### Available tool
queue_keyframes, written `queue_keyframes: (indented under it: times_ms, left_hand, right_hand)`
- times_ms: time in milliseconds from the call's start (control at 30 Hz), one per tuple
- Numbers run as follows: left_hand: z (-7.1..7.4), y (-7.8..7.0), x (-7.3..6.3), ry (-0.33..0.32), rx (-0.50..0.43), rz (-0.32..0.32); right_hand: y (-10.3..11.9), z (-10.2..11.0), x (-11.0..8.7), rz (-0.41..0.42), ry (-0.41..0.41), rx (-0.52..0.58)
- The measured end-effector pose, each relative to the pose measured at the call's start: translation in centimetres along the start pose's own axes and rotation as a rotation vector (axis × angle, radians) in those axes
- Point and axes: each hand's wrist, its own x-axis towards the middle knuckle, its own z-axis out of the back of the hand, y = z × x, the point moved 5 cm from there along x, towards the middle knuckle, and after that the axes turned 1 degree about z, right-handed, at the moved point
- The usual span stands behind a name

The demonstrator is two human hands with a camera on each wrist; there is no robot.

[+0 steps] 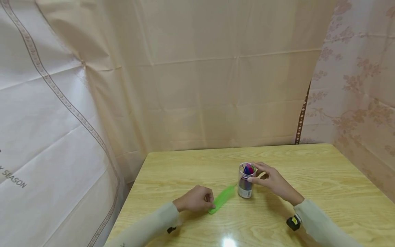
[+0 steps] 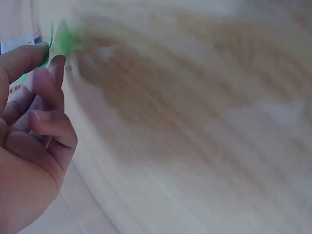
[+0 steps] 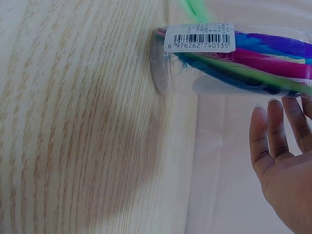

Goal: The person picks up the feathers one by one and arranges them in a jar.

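My left hand (image 1: 196,199) pinches one end of a flat green feather (image 1: 224,198) between thumb and fingertip, low over the table. The feather slants away up to the right, its far tip close beside a clear jar (image 1: 245,192). That jar stands upright and holds several feathers (image 3: 270,66) in purple, blue, magenta and green. Thumb and fingers of my right hand (image 1: 274,180) hold the jar near its rim from the right side. A white barcode label (image 3: 200,38) is stuck on the jar near its base.
The pale wood-grain table (image 1: 185,164) reaches back to a beige hanging cloth (image 1: 216,85). More cloth hangs at left and right of the table. Light glares off the table (image 1: 229,242) near its front.
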Motion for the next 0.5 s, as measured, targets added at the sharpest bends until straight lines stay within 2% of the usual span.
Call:
queue_keyframes:
  times_ms: [167, 500]
  left_hand:
    - [1.6, 0.7, -0.2, -0.087, 0.008, 0.025]
    - [4.2, 1.5, -0.9, -0.201, 0.073, 0.048]
  right_hand:
    - [0.1, 0.0, -0.1, -0.002, -0.001, 0.001]
    - [0.1, -0.1, 0.0, -0.006, 0.000, -0.005]
